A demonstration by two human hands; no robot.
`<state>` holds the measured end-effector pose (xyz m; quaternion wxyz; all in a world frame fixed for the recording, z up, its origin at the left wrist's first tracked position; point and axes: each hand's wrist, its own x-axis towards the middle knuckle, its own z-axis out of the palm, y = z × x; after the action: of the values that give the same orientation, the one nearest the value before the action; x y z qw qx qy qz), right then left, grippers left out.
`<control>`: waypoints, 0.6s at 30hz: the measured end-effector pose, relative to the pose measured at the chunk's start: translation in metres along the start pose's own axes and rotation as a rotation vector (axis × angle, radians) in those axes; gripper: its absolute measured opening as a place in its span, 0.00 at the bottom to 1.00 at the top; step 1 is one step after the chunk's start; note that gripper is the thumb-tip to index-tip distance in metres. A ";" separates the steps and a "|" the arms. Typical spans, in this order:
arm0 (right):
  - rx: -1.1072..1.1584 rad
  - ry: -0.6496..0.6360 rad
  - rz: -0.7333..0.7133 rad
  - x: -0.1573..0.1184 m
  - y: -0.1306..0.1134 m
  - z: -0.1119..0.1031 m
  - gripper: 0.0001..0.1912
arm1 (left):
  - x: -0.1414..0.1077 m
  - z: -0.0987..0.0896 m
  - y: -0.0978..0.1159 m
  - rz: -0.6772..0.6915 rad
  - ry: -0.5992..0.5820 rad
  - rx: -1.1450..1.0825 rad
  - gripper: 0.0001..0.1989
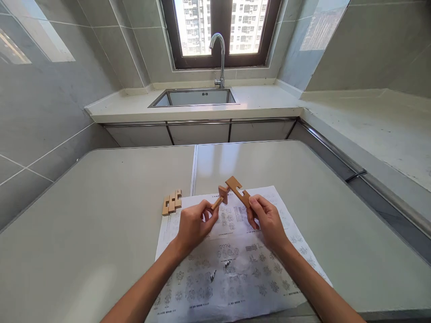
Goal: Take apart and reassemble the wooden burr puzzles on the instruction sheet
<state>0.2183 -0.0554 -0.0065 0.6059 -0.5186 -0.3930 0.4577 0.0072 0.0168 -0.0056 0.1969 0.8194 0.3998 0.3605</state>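
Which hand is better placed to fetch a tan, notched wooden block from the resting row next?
Probably the left hand: it is nearer the row of blocks than the right hand, though both hold brown wooden pieces.

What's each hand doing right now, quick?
Left hand: closed, pinching a wooden piece.
Right hand: closed, holding a notched wooden piece.

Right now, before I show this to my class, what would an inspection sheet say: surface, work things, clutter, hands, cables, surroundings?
Surface: pale table with a seam.
Work things: printed sheet; three blocks at its upper-left corner; pieces in hand.
Clutter: nothing seen.
Hands: left hand pinches a wooden piece; right hand pinches a notched piece; contact between them unclear.
Cables: nothing seen.
Surroundings: sink, tap, window, tiled walls.
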 end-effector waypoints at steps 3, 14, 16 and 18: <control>-0.158 0.127 -0.041 0.001 0.000 0.000 0.23 | 0.006 -0.005 0.002 -0.262 0.029 -0.262 0.14; -0.667 -0.065 -0.215 -0.001 0.020 0.006 0.21 | 0.019 -0.020 -0.008 -0.441 0.036 -0.615 0.19; -0.718 -0.171 -0.258 -0.004 0.021 0.009 0.20 | 0.017 -0.025 -0.006 -0.429 -0.005 -0.613 0.20; -0.786 -0.249 -0.311 -0.007 0.023 0.011 0.19 | 0.013 -0.031 -0.001 -0.418 -0.051 -0.608 0.20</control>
<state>0.2023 -0.0580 -0.0270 0.3721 -0.5852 -0.6808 0.2359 -0.0116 0.0292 0.0200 0.5107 0.6328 0.4282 0.3942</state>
